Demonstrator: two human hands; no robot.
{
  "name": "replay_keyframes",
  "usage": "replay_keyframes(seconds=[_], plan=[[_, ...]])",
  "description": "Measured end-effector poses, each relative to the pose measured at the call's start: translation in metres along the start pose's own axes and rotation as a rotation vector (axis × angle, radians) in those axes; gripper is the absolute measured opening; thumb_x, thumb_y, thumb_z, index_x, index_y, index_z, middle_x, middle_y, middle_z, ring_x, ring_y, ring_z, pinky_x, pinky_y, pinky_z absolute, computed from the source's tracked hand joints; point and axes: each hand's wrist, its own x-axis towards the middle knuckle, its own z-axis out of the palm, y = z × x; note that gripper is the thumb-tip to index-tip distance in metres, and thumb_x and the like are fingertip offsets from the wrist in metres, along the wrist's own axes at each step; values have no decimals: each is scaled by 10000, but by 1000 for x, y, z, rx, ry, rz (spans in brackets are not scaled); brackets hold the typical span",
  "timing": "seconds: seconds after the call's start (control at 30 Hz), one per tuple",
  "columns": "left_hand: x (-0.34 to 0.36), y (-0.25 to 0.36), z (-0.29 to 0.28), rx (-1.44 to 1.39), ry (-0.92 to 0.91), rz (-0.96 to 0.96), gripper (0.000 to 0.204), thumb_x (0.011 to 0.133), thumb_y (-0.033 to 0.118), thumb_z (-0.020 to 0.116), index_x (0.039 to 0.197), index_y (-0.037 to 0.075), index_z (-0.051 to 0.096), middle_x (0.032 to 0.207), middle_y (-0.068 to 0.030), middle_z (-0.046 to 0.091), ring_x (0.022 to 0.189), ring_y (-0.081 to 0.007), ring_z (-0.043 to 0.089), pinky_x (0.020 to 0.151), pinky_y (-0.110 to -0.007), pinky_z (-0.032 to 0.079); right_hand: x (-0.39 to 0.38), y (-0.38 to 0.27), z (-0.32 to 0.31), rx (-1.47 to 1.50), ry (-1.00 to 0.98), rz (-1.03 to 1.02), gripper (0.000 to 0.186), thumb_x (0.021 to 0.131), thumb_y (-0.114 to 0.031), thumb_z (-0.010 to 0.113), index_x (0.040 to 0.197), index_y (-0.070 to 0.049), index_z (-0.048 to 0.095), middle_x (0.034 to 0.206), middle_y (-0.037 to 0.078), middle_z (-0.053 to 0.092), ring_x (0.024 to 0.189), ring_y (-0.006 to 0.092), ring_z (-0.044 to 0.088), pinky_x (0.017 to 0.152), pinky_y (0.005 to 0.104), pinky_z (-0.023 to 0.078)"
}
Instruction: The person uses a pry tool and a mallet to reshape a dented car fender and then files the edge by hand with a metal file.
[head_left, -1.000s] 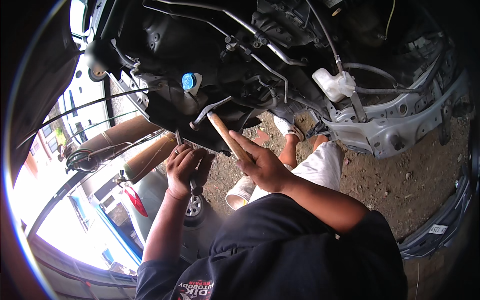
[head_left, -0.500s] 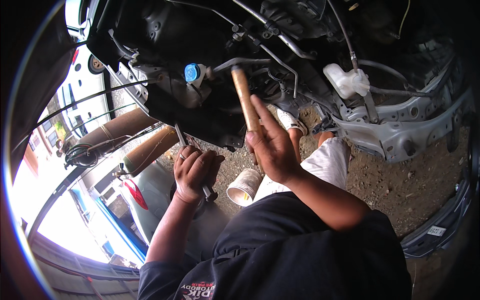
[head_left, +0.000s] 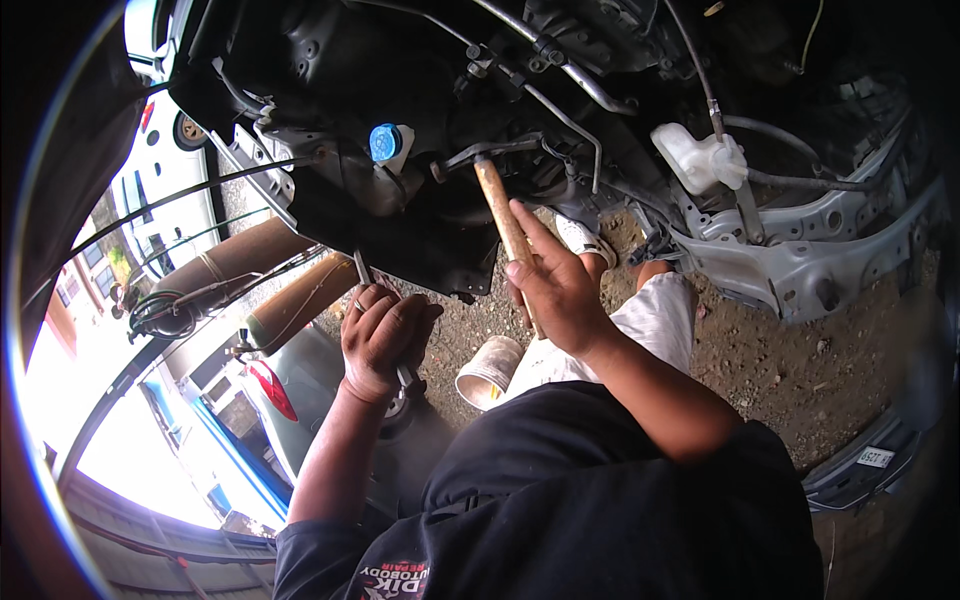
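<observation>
My right hand (head_left: 550, 290) grips the pale wooden handle of a body hammer (head_left: 492, 188); its curved metal head is raised over the dark engine bay, right of the blue-capped reservoir (head_left: 386, 144). My left hand (head_left: 385, 335) is closed round an upright metal bar (head_left: 361, 267), whose top meets or lies just beside the lower left edge of the dark body panel (head_left: 380, 235); I cannot tell whether they touch. The bar's lower end shows below my fist.
A white plastic tank (head_left: 690, 160) and bare front frame (head_left: 790, 270) are at right. Two gas cylinders (head_left: 235, 250), a grey car (head_left: 310, 390) and a white vehicle (head_left: 160, 200) are at left. A bucket (head_left: 485, 375) stands by my legs on gravel. A detached bumper (head_left: 840, 480) lies lower right.
Since a second ago my right hand and the hammer have swung up and rightward, with the handle steeper, then dropped slightly. My left hand and the bar shifted a little to the right.
</observation>
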Motion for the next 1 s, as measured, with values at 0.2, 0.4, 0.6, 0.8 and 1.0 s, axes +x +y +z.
replay_keyframes(seconds=[0.2, 0.4, 0.6, 0.8, 1.0], plan=[[6, -4, 0, 23, 4, 40, 320, 705, 21, 907, 986, 67, 759, 730, -23, 616, 690, -216, 604, 652, -364, 497, 0, -10, -1, 158, 104, -127, 724, 1057, -87, 549, 1700, -102, 217, 786, -24, 549, 625, 27, 485, 551, 202, 453], [19, -11, -9, 0, 4, 22, 320, 713, -91, 841, 1008, -1, 755, 806, -93, 704, 704, -249, 657, 659, -362, 531, 11, 17, 32, 102, -308, 68, 763, 1035, -156, 574, 1700, -73, 209, 790, -34, 545, 675, 47, 483, 616, 214, 437], [24, -8, -11, -27, 78, -11, 347, 724, -8, 876, 1047, 48, 762, 779, -35, 653, 681, -220, 600, 662, -364, 501, -1, -12, 14, 137, -166, 121, 742, 1039, -132, 576, 1696, -85, 234, 834, -35, 564, 682, 43, 499, 634, 222, 455], [0, -16, -25, -73, 15, -37, 360, 791, 131, 830, 1133, 69, 735, 829, -32, 631, 802, -253, 618, 775, -399, 516, -6, -24, 48, -86, 179, -171, 713, 1073, -143, 548, 1695, -49, 212, 852, -36, 560, 723, 36, 517, 686, 220, 474], [-6, -9, -15, -184, 61, -51, 264, 856, 217, 708, 1104, 127, 697, 950, -47, 700, 999, -266, 686, 889, -418, 509, -6, -47, 52, -171, -261, 158, 735, 1031, -220, 637, 1665, -42, 312, 899, 9, 632, 629, 69, 541, 506, 232, 450]])
